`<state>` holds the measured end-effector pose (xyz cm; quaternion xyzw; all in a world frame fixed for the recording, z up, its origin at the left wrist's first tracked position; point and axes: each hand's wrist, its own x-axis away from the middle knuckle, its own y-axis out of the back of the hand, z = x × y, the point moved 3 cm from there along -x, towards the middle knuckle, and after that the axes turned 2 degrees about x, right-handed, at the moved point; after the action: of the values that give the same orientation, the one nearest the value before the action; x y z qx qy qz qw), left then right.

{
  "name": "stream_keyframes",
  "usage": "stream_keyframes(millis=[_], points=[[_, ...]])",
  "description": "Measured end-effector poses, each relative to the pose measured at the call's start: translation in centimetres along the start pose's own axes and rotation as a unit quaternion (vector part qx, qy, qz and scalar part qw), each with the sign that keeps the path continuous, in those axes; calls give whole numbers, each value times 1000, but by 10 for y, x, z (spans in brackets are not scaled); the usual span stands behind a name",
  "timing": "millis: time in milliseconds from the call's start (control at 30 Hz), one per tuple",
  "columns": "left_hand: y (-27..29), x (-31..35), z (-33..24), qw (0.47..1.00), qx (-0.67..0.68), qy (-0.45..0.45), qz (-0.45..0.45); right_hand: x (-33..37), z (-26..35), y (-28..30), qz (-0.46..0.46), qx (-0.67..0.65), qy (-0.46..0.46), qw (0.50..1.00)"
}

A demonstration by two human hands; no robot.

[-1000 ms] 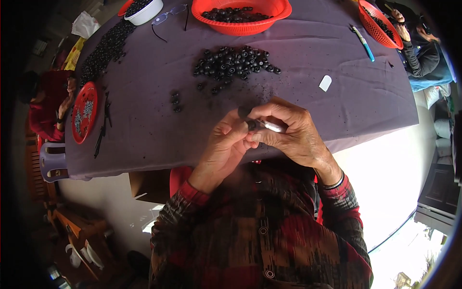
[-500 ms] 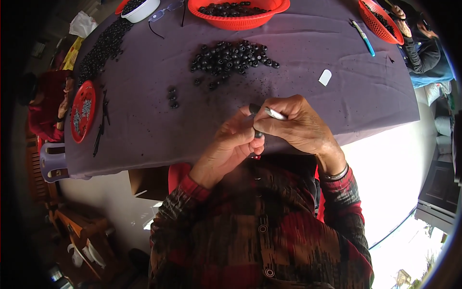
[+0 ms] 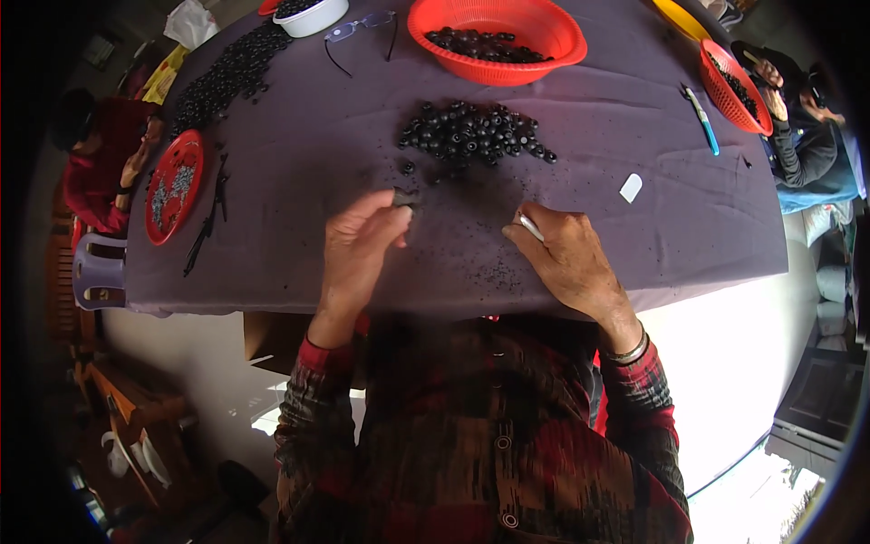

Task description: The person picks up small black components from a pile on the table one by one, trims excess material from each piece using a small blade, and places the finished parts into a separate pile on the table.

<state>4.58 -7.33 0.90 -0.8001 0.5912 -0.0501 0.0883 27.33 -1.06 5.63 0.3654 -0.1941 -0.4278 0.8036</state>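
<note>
My left hand (image 3: 355, 240) is raised over the purple tablecloth, thumb and forefinger pinched at a small dark piece (image 3: 405, 198) that is blurred. Whether that piece is a loose part or a cover on the fingertip, I cannot tell. To its right, my right hand (image 3: 569, 258) is closed round a slim white-handled tool (image 3: 531, 227), whose tip is hard to make out. Beyond both hands lies a heap of small round black parts with holes (image 3: 471, 134). Dark crumbs (image 3: 497, 274) are scattered on the cloth between my hands.
A red basin (image 3: 566, 41) holding black parts stands at the far side. Glasses (image 3: 362, 27), a white bowl (image 3: 317, 18) and a red plate (image 3: 152, 231) are leftward. A blue-white cutter (image 3: 703, 127), a white tag (image 3: 631, 188) and a red basket (image 3: 725, 98) are rightward. Two people sit at the sides.
My hands were together over the table's near edge, with a black part between them. They have parted; the left has moved left and away from me. The view has shifted slightly.
</note>
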Motion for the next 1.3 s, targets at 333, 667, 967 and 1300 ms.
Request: stream_keyframes(millis=[333,667,967,1300], points=[[63,-37,13,913,-316,-205,-156,-68,7,-31,-106,48,163,980],[49,-33,-6,860,-399,-243,-205,-79,8,-34,-104,111,208,966],[-62,15,-13,976,170,30,130,-7,16,-3,-22,-404,63,912],[-77,28,10,938,269,149,158,16,7,0,-26,-408,47,911]])
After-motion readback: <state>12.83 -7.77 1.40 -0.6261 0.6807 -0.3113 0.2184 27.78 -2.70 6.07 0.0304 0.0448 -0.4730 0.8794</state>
